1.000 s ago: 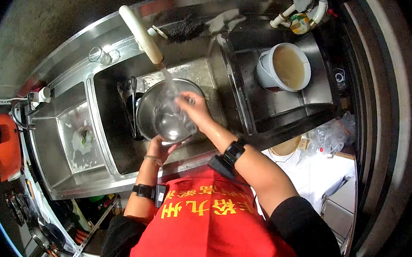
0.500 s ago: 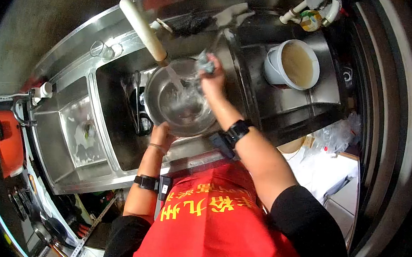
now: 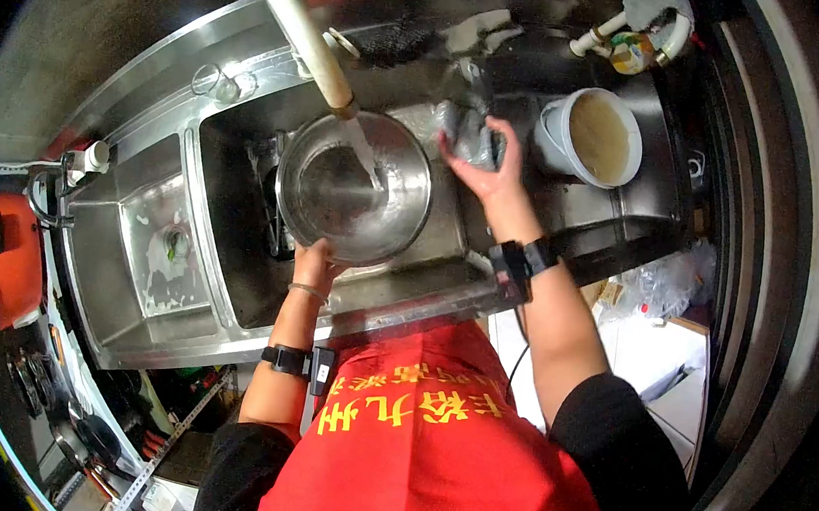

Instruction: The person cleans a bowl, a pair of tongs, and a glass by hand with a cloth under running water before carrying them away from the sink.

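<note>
A round stainless steel bowl [image 3: 307, 207] tilts under the faucet [image 3: 314, 46] in the middle sink, and a stream of water falls into it. My left hand [image 3: 315, 264] grips the near rim, thumb over the edge and fingers underneath. To the right of the bowl, over the sink divider, my right hand [image 3: 494, 173] curls around a crumpled grey scrubber [image 3: 464, 134], its thumb and fingers on either side. Dark long-handled utensils [image 3: 272, 211] lie in the sink, partly hidden by the bowl.
A white bucket [image 3: 553, 143] of cloudy brownish liquid stands in the right sink. Along the back ledge are a clear glass [image 3: 210, 82] and a dark scouring pad [image 3: 397, 45]. The left basin [image 3: 139, 217] holds bits of residue. An orange-red container [image 3: 15, 259] sits far left.
My right hand has moved right with the scrubber, out of the bowl to beyond its rim. The bowl is more tilted toward me, still in my left hand. The view has shifted slightly.
</note>
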A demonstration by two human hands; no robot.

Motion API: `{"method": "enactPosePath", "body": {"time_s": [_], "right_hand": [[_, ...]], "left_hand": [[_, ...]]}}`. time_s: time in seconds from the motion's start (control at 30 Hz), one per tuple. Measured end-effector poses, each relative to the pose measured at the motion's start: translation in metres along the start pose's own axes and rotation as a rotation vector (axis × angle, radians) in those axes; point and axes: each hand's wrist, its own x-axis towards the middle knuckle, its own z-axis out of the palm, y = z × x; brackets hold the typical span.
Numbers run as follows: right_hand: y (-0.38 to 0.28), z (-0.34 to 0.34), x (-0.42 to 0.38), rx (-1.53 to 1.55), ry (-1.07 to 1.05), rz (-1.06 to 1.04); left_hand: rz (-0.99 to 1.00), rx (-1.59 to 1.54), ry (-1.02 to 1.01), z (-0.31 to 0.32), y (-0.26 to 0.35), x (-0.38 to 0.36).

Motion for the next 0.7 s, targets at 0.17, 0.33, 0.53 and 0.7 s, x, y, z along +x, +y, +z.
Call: {"method": "enactPosePath", "body": {"time_s": [0.17,0.33,0.53,0.7], "right_hand": [[0.081,-0.021,0.027,-0.240,-0.036,0.180],[0.092,-0.017,0.061,-0.290,0.006,0.159],[0.104,-0.002,0.059,-0.704,0.010,0.084],[0.116,-0.006,0.053,-0.866,0.203,-0.097]], "left_hand": [[-0.179,0.007,-0.057,-0.026,-0.016,-0.017],[-0.311,-0.039,-0.019,-0.039,-0.030,-0.021],[-0.257,-0.108,-0.047,-0.034,-0.024,-0.025],[-0.256,-0.107,-0.087,-0.027,-0.019,-0.027]]}}
